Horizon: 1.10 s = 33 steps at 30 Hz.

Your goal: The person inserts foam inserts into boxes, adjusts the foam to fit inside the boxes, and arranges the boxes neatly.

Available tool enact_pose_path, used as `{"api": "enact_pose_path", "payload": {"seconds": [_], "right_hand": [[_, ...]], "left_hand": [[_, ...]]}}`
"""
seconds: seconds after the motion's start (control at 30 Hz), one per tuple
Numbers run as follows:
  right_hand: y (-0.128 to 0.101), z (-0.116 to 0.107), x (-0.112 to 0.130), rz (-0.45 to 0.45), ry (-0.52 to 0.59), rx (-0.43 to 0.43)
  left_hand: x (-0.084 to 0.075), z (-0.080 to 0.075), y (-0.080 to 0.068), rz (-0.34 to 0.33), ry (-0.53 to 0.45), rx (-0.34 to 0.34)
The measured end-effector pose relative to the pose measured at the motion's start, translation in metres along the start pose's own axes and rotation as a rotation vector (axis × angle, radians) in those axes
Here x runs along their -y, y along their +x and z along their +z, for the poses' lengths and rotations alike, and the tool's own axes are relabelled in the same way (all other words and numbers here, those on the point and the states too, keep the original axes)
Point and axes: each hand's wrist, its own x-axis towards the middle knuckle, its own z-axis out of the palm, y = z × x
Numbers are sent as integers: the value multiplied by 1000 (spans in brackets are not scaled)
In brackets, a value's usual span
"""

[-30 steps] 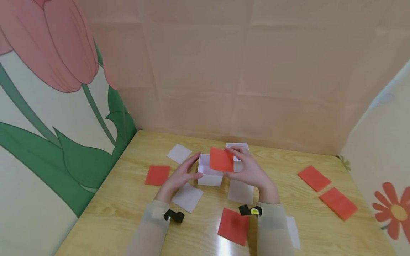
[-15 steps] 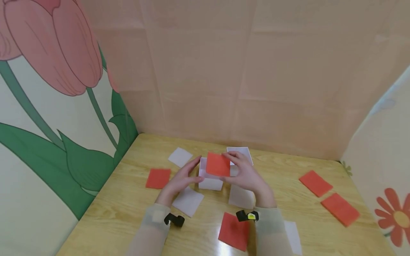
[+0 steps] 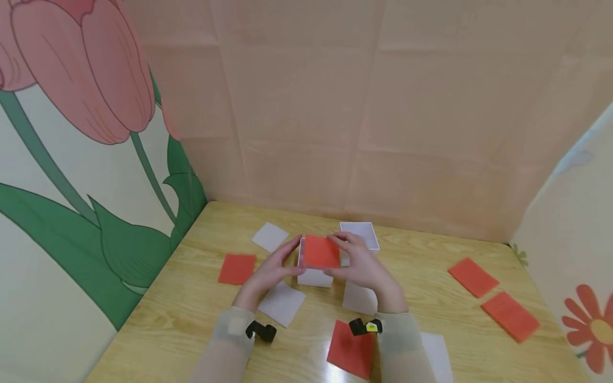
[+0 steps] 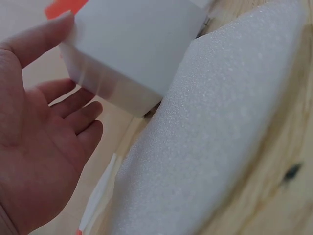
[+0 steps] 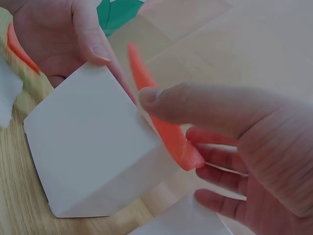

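Well to the left of the white box on the bench, we saw a red square; a small white sheet lay off the box's far left corner, and a grainy foam piece lay near its front left corner. Our left hand held the box's left side in a wide curve, thumb at the front corner, fingers loosely bent along the wall. We judged that light, steady pressure served best there, enough to stop the box sliding without bowing its wall.

Over the box's opening we had a red sheet. We thought it wanted squaring with the four walls before any pressing, since a soft corner could catch on the rim. It looked square, matt, orange-red and thicker than paper, its edge slightly bowed. It covered most of the opening; whether it touched the rim we could not tell. At the box's right, our right hand pinched the sheet's right part between thumb and fingers, nearly closed; a gentle hold seemed wise, as such stuff would dent.

Behind the box, to its right, stood a white tray. Well to the box's right lay two red pieces.
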Motion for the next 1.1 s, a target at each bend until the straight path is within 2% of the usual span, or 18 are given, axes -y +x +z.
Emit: {"api": "enact_pose_path", "payload": {"seconds": [0.33,0.57,1.1], "right_hand": [[3,2,2,8,-17,3],[7,3,4,-18,-4,-28],[9,12,2,-35,-7,7]], "left_hand": [[-2,-1,1,-9,38,1],[-5,-1,0,19,43,-4],[-3,0,-1,-24,48,-4]]}}
